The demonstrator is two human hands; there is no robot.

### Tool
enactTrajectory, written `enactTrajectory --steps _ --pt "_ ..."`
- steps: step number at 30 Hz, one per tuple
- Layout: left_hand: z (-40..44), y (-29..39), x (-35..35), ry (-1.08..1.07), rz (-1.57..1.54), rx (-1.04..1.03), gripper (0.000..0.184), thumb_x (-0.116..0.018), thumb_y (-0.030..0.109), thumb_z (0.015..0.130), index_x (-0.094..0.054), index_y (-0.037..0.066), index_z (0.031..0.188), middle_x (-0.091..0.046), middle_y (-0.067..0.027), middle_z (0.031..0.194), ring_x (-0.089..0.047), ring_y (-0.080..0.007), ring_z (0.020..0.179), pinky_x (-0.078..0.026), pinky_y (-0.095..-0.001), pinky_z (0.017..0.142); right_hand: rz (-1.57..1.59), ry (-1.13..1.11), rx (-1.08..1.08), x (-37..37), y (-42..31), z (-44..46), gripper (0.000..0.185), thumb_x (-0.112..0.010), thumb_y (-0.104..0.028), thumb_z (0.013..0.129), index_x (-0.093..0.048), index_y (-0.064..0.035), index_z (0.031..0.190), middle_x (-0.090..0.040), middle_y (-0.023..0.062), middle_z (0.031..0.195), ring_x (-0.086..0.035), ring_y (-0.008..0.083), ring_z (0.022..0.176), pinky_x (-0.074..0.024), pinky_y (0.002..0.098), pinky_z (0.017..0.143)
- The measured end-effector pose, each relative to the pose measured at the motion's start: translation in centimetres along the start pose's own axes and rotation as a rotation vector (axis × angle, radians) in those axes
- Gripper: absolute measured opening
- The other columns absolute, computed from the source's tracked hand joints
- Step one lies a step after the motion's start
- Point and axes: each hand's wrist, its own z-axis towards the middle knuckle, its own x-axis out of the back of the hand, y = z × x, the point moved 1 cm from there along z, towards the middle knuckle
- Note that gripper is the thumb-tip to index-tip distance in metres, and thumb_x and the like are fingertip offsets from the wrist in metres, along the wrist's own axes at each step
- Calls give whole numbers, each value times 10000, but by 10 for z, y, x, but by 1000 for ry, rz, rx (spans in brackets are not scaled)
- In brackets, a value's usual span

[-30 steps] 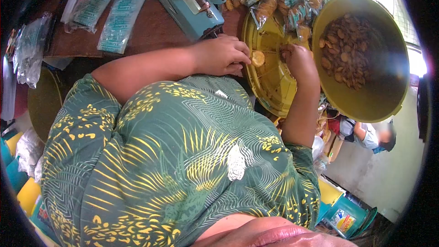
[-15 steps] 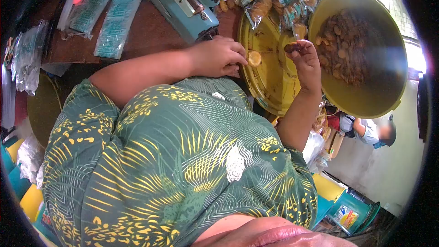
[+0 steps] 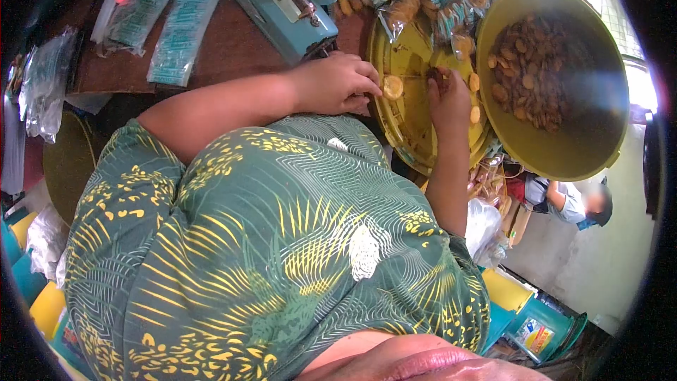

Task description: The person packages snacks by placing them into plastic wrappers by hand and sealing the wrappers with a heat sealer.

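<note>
My left hand (image 3: 343,83) is loosely curled near the left rim of the yellow lid (image 3: 416,127); whatever lies inside its fingers is hidden. Just beyond its fingertips is a pale round cookie (image 3: 393,87). Over the lid, my right hand (image 3: 451,95) is closed around a dark brown piece (image 3: 437,77), which its fingers partly cover. Small light-brown cookies (image 3: 474,114) show beside that hand, by the lid's right side. To the right, a large yellow-green tub (image 3: 592,123) holds many brown cookies (image 3: 530,74).
Filled clear packets (image 3: 402,14) are heaped behind the lid. A blue metal sealer (image 3: 282,17) stands on the brown table (image 3: 236,46), with printed plastic bags (image 3: 185,32) to its left. A person (image 3: 564,201) is at the far right.
My right hand rose with the dark piece, then came down over the lid again. Small cookies now show beside it. My left hand has barely moved.
</note>
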Motion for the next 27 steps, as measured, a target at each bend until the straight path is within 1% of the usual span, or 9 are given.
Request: enactTrajectory --steps 4,7,10,13,16,19,22,25,27 --pt "0 -1 -2 20 12 -3 295 -711 263 858 -688 122 1116 -643 -82 1146 -606 -321 1055 -477 -437 916 -99 -106 -40 16 -4 -4 318 -694 -68 824 -629 -20 1131 -661 210 1075 -631 410 985 -513 449 871" --pt "0 -2 -2 19 5 -11 294 -712 268 859 -689 121 1114 -644 -83 1145 -606 -320 1053 -479 -435 914 -112 -178 47 26 4 3 306 -700 -82 855 -627 -29 1147 -676 165 935 -670 266 807 -526 364 741" --pt "1 -2 -2 24 9 -15 290 -710 268 861 -689 117 1108 -644 -85 1140 -606 -322 1051 -479 -435 914 -88 28 133 21 -1 13 313 -701 -80 851 -634 -33 1153 -678 167 949 -670 262 828 -526 364 744" --pt "0 -2 -3 30 3 -21 296 -712 275 859 -689 112 1104 -644 -84 1137 -605 -323 1051 -478 -436 916 -40 41 136 2 -1 17 312 -697 -64 850 -638 -33 1155 -676 169 938 -669 262 822 -525 363 745" --pt "-1 -3 -3 37 5 -20 307 -717 283 855 -686 111 1108 -644 -82 1137 -604 -323 1051 -478 -436 914 -65 -26 74 3 6 12 309 -696 -56 851 -641 -31 1154 -675 176 938 -670 282 831 -523 370 754" --pt "0 0 -1 18 8 -7 313 -720 280 851 -684 115 1115 -643 -82 1139 -604 -324 1051 -480 -435 909 -137 -155 88 18 1 7 267 -672 -110 869 -642 -45 1126 -665 204 1043 -627 399 1008 -508 459 874" --pt "1 0 0 0 13 1 312 -719 276 851 -684 119 1119 -643 -82 1140 -604 -322 1054 -481 -434 906 -182 -203 63 29 -9 7 271 -676 -112 863 -646 -47 1124 -665 203 1040 -621 399 1026 -509 457 876" --pt "1 0 -2 20 10 -6 313 -718 281 852 -685 122 1119 -644 -81 1144 -605 -317 1059 -480 -434 908 -151 -50 46 16 -10 12 280 -680 -115 858 -647 -49 1129 -661 201 1035 -620 398 1022 -509 457 880" --pt "-1 0 -1 32 -6 -12 315 -718 287 853 -685 123 1120 -643 -81 1149 -605 -314 1063 -479 -435 910 -165 -3 124 6 -4 11 302 -681 -82 853 -646 -49 1151 -657 199 1024 -651 361 932 -525 428 824"
